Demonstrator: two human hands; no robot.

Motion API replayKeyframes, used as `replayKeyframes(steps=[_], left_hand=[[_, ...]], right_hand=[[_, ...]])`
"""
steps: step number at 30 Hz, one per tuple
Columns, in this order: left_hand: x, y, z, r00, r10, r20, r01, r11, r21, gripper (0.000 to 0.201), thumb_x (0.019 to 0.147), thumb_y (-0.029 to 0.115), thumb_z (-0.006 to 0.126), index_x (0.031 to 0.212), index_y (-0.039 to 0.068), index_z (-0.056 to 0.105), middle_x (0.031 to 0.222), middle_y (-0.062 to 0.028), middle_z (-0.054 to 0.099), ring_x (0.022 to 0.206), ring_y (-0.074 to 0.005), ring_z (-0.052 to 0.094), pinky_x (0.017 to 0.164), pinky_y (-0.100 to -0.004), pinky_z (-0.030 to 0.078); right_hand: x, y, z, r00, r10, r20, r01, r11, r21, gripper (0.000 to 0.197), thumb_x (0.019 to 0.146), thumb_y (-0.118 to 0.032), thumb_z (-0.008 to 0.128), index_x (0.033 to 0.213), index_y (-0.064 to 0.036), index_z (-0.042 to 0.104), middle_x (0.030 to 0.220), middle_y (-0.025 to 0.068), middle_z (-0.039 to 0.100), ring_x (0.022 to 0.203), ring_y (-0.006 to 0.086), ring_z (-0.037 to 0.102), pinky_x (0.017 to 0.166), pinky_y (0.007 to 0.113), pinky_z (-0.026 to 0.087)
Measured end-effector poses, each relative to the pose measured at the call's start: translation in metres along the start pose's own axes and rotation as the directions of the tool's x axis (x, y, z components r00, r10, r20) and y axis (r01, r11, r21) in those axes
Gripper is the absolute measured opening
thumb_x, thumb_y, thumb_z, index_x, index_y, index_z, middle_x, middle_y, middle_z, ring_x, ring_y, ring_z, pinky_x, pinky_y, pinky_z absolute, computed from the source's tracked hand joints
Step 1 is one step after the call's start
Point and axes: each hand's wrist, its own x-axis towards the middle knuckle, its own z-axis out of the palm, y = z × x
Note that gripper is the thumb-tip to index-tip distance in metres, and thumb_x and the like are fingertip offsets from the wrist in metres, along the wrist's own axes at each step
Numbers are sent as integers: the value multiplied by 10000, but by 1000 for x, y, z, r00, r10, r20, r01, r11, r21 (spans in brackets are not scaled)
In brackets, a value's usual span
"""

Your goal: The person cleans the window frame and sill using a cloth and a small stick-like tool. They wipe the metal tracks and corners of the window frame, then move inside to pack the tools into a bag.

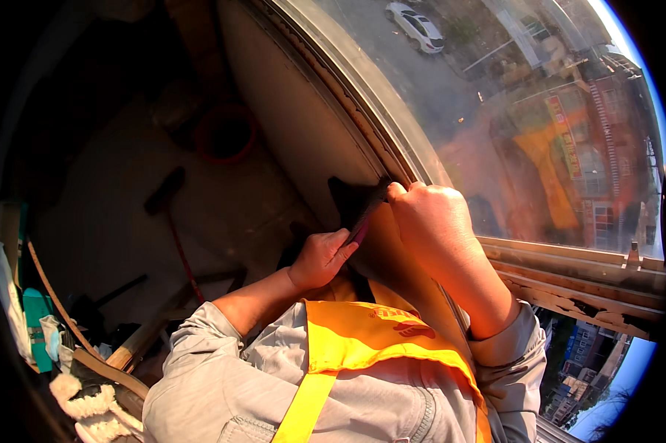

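Note:
My left hand (322, 260) is closed on the near end of a dark, purplish strip that looks like cloth (364, 220), its thumb pressed against the fingers. The strip slants up toward the window frame (362, 122), where my right hand (435, 218) is curled into a fist by the sill. The strip's far end runs in by the fist's fingertips, which are partly hidden, and it appears pinched there. Beyond my right hand stands the window glass (495, 140), with an orange-yellow reflection in it.
On the shaded floor at left lie a red-handled brush (179, 244) and a reddish bucket (226, 134). Fluffy white pieces (89, 402) and a green tool (38, 325) sit at lower left. Rusty window track (569, 284) runs right. Outside are buildings and a parked white car (415, 28).

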Motion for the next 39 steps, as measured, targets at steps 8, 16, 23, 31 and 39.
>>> replayKeyframes(steps=[8, 16, 23, 31, 39], left_hand=[[-22, -5, 32, 957, 112, 267, -99, 993, -63, 195, 895, 139, 637, 787, 31, 516, 689, -197, 539, 617, -384, 559, 529, -417, 436], [-28, -5, 66, 803, 175, 569, -124, 984, -127, 184, 914, 220, 613, 856, 53, 561, 736, -182, 594, 675, -375, 611, 579, -425, 490], [-9, 12, 120, 538, 165, 826, -140, 985, -105, 217, 890, 278, 610, 910, 63, 592, 844, -173, 611, 797, -362, 617, 680, -428, 493], [-29, 39, 261, 291, 426, 857, -195, 903, -382, 240, 893, 266, 591, 979, 42, 605, 948, -177, 601, 920, -370, 592, 776, -436, 479], [-61, 145, 382, -19, 177, 984, 64, 982, -176, 312, 896, 209, 577, 1132, 6, 590, 983, -211, 660, 935, -322, 636, 848, -403, 484]], right_hand=[[-67, 11, 7, 998, -12, 57, 11, 1000, 18, 118, 759, -97, 605, 863, -45, 585, 688, 99, 601, 645, 231, 653, 541, 319, 525], [-150, 8, 26, 986, 99, 133, -99, 995, -8, 192, 731, -115, 609, 905, -33, 598, 660, 69, 571, 621, 208, 630, 520, 297, 504], [-256, 17, 45, 906, 297, 302, -304, 952, -25, 101, 769, -124, 607, 862, -86, 614, 663, 70, 597, 607, 232, 641, 524, 319, 508], [-409, 29, 95, 668, 627, 400, -649, 754, -98, 16, 722, -78, 619, 731, -85, 607, 635, 107, 636, 637, 279, 669, 552, 386, 526], [-532, 11, 194, 126, 932, 340, -937, 224, -267, 96, 773, -122, 594, 765, -100, 687, 717, 93, 693, 744, 243, 698, 615, 359, 545]])
